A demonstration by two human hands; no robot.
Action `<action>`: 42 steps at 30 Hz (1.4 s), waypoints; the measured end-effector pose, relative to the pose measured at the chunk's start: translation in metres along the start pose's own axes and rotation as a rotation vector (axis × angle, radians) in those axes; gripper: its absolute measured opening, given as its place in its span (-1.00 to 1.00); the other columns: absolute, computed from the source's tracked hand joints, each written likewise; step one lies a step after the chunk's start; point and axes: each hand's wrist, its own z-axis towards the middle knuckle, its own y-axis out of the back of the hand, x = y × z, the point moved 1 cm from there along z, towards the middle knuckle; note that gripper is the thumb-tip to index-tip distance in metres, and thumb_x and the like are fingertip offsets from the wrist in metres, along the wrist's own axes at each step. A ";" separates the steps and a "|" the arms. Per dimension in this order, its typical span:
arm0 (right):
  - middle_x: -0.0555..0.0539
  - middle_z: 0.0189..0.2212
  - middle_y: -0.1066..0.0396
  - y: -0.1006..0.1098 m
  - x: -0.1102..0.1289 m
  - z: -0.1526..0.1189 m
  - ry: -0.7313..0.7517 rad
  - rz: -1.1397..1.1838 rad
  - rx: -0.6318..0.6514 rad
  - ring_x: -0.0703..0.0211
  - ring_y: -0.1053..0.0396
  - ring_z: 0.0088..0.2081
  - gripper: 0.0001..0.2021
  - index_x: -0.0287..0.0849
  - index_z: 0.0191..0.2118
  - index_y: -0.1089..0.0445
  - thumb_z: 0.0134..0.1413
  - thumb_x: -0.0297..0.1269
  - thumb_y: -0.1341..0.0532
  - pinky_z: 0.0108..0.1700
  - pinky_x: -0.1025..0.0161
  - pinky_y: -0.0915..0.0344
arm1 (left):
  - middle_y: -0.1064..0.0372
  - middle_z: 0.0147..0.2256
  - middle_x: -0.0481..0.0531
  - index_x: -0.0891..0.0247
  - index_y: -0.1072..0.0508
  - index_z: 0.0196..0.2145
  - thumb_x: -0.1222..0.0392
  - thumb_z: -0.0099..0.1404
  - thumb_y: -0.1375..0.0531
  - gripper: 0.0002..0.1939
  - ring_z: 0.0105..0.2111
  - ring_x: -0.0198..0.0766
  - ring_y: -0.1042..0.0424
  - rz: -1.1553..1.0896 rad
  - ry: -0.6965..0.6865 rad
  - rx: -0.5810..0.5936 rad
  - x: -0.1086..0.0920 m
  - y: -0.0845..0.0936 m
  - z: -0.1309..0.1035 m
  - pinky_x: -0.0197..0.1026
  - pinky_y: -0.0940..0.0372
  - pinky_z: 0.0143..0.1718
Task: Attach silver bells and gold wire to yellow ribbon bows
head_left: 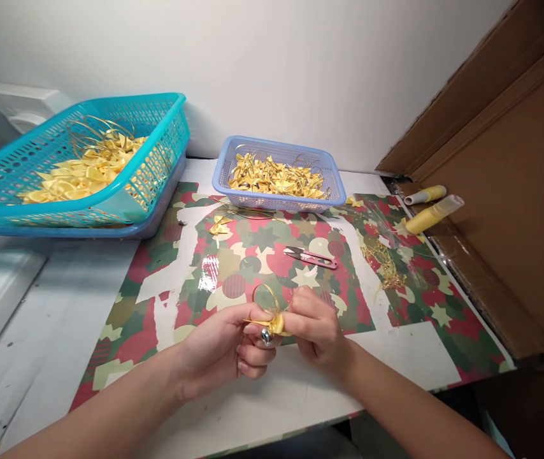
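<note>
Between my two hands, near the front edge of the table, is a small yellow ribbon bow (278,324). A silver jingle bell (266,336) hangs at the bow, and a loop of gold cord (266,293) rises above it. My left hand (231,344) pinches the bow from the left, thumb on top and the other fingers curled below. From the right, my right hand (317,325) grips the bow's other side with bent fingers; its fingertips are partly hidden. Pink-handled thread snips (311,257) lie on the table just beyond my hands.
A blue-purple basket (279,203) of bows with gold loops stands at the back. To the left, a turquoise basket (157,153) holds more bows. One loose bow (220,225), thread scraps (386,264) and yellow thread spools (434,213) lie around. Cardboard (506,191) walls the right side.
</note>
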 end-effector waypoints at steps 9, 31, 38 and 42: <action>0.06 -0.61 -0.02 -0.002 0.003 0.000 -0.013 -0.074 -0.022 0.23 0.03 -0.53 -0.77 -0.19 -0.26 -0.31 0.20 -0.54 0.05 -0.44 0.26 0.00 | 0.19 -0.61 -0.18 0.23 -0.02 -0.64 0.15 0.14 -0.15 -0.63 -0.61 -0.42 0.22 0.167 -0.225 -0.091 0.001 0.001 -0.003 -0.28 0.17 -0.55; 0.07 -0.62 -0.08 -0.008 0.008 -0.001 -0.149 -0.063 -0.069 0.25 0.00 -0.55 -0.77 -0.14 -0.24 -0.28 0.15 -0.56 0.04 -0.46 0.29 -0.04 | 0.17 -0.57 -0.14 0.24 -0.06 -0.62 0.19 0.20 -0.09 -0.69 -0.55 -0.36 0.22 0.260 -0.386 -0.161 0.004 0.000 -0.001 -0.25 0.11 -0.52; 0.06 -0.61 -0.11 -0.009 0.009 0.000 -0.220 -0.046 -0.104 0.28 0.00 -0.56 -0.82 -0.14 -0.32 -0.24 0.20 -0.52 0.03 -0.49 0.31 -0.04 | 0.14 -0.57 -0.13 0.24 -0.06 -0.63 0.20 0.23 -0.07 -0.68 -0.54 -0.35 0.20 0.286 -0.427 -0.150 0.004 -0.001 0.000 -0.25 0.08 -0.51; 0.07 -0.62 -0.09 -0.009 0.009 0.000 -0.231 -0.037 -0.107 0.28 0.00 -0.56 -0.82 -0.14 -0.33 -0.24 0.20 -0.51 0.02 -0.49 0.32 -0.04 | 0.15 -0.57 -0.14 0.24 -0.08 -0.61 0.21 0.22 -0.07 -0.70 -0.55 -0.36 0.20 0.265 -0.423 -0.158 0.004 -0.002 0.001 -0.26 0.07 -0.52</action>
